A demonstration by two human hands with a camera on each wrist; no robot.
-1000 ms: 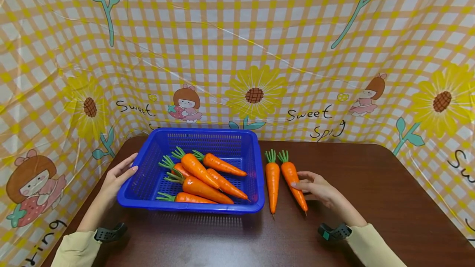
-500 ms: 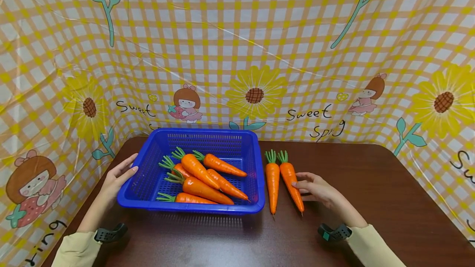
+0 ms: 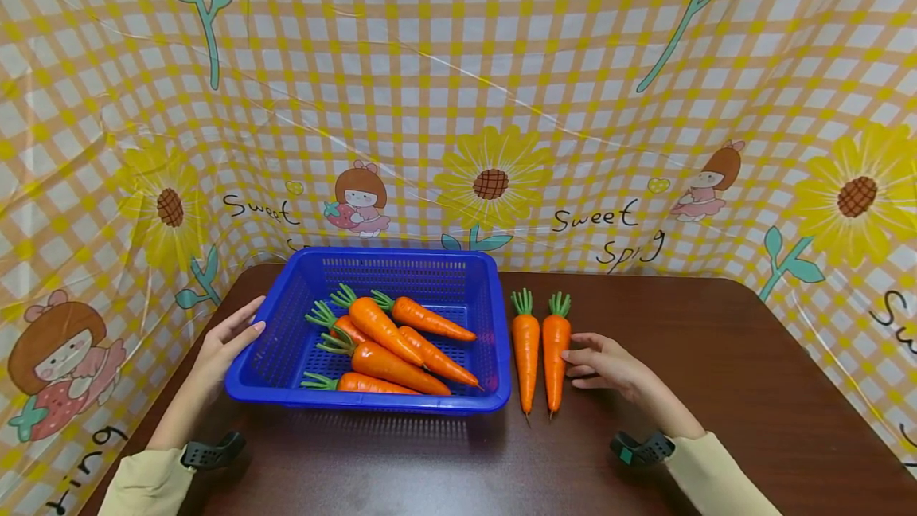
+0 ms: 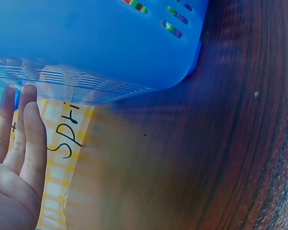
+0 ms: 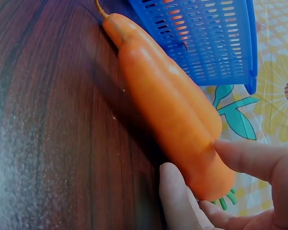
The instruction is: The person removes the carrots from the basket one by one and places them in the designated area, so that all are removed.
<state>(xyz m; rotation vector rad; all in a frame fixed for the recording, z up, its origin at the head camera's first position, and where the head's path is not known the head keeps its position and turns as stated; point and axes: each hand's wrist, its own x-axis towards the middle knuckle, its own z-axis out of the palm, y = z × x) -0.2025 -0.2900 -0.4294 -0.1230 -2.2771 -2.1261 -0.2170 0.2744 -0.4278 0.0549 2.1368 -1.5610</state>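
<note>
A blue plastic basket (image 3: 368, 400) sits on the brown table, holding several orange carrots (image 3: 401, 366) with green stems. My left hand (image 3: 220, 350) is at the basket's left rim; in the left wrist view its fingers (image 4: 34, 139) are extended beside the slotted wall. Right of the basket, two carrots lie side by side, stems pointing away: an inner carrot (image 3: 526, 357) and an outer carrot (image 3: 555, 353). My right hand (image 3: 609, 369) is at the outer carrot's right side. In the right wrist view, its thumb (image 5: 244, 155) touches the carrot's thick end, and its loosely bent fingers lie alongside.
Brown tabletop (image 3: 716, 365) extends to the right of the right hand and in front of the basket. A checked sunflower cloth (image 3: 458, 102) hangs behind and at both sides of the table. Each wrist wears a dark band (image 3: 642, 449).
The outer carrot has swung from a slant to nearly parallel with the inner one, its tip moving left. My right hand has shifted slightly with it. The left hand and basket stay put.
</note>
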